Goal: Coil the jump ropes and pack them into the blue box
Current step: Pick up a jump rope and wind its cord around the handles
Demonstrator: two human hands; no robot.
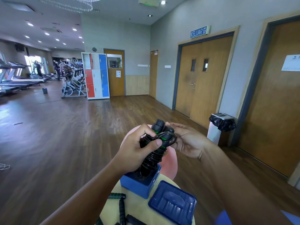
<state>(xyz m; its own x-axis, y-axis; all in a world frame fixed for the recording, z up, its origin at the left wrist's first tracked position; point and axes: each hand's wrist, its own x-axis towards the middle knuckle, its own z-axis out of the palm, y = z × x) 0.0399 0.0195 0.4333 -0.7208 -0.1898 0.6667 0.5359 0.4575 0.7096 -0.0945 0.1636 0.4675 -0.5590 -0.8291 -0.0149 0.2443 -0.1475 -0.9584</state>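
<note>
My left hand [135, 151] grips a black jump rope [155, 153] with green-ringed handles, its cord wound tightly round the two handles. My right hand [186, 140] holds the last loop of cord at the top of the bundle between its fingers. The bundle stands upright with its lower end inside the open blue box [138, 184] on the round yellow table [139, 208]. The box's dark blue lid [172, 202] lies beside it to the right. More black handles of another jump rope [121, 207] lie on the table in front of the box.
A pink round seat [168, 163] stands behind the table. A white bin with a black bag [219, 127] is by the wooden doors on the right. Lockers, exercise bikes and treadmills stand far back on the left across the wooden floor.
</note>
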